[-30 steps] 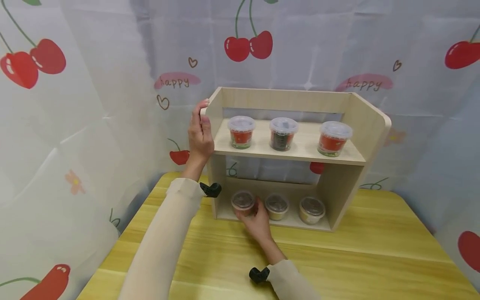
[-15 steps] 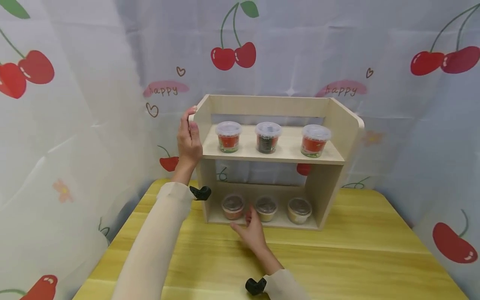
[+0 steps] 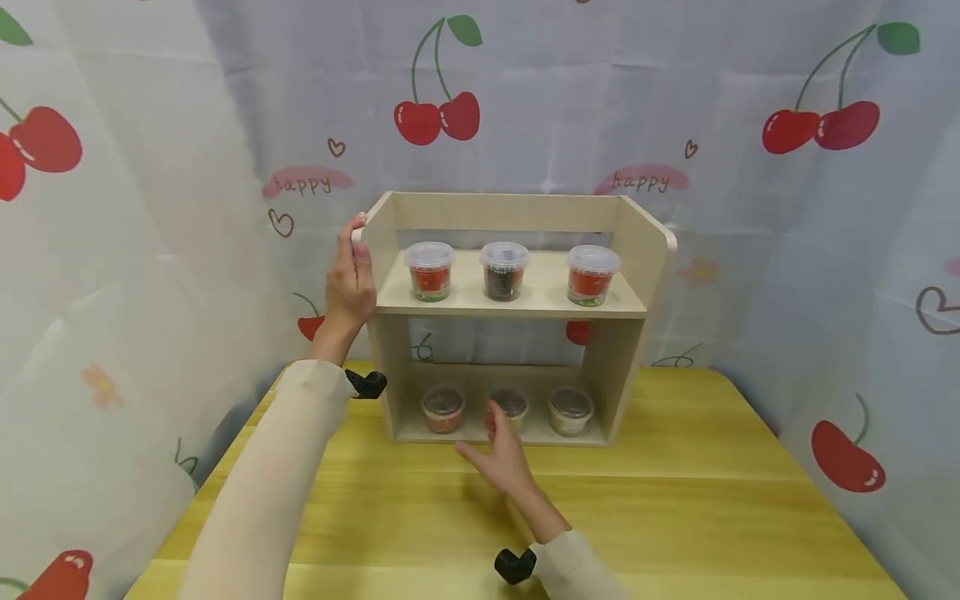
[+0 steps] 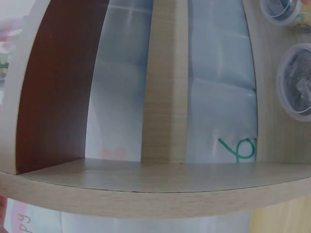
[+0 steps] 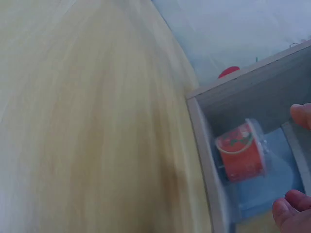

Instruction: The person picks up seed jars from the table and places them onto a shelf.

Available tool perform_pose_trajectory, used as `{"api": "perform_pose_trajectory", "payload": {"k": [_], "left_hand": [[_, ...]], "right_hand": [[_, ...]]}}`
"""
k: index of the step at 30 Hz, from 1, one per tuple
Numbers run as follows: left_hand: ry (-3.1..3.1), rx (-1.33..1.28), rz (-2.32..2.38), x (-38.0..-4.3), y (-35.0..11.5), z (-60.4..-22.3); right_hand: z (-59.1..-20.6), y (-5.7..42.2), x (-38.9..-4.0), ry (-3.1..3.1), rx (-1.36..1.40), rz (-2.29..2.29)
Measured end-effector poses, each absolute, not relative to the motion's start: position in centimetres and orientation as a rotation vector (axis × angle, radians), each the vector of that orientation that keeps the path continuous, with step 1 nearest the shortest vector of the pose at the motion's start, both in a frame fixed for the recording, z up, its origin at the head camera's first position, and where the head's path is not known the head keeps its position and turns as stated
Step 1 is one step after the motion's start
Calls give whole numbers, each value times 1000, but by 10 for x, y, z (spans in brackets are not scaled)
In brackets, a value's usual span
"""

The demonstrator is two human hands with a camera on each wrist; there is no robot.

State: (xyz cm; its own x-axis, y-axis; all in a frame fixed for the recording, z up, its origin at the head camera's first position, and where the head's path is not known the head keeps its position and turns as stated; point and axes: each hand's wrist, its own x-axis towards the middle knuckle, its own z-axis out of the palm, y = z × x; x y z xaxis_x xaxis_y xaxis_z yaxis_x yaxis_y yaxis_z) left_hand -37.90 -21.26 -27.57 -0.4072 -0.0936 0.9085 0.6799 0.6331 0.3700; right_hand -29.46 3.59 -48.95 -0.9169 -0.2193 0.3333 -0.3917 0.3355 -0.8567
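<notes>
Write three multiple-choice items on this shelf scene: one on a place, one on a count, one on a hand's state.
1. Where is the left hand?
A. on the shelf's left side panel
B. flat on the table
C. inside the lower bay

2. How many tubs stand on the upper board?
A. two
B. three
C. five

3. How is the right hand?
A. gripping a tub
B. open, in front of the lower tubs, holding nothing
C. clenched in a fist on the table

Key:
1 A, the fingers lie against the top front edge of the left panel.
2 B, a left tub, a middle tub and a right tub stand in a row.
3 B, the fingers are spread and nothing is in them.
</notes>
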Motion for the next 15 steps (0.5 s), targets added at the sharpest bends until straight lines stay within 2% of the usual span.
{"api": "perform_pose_trajectory", "payload": {"k": [8,15], "left_hand": [[-2076,-376,-889,-363,-235,-272],[-2237,-374,-772,-351,-252,-287]], "right_hand": [[-460,48,-301,-2540,601,1415],[-444,63,-309,-2594,632,1213]]}}
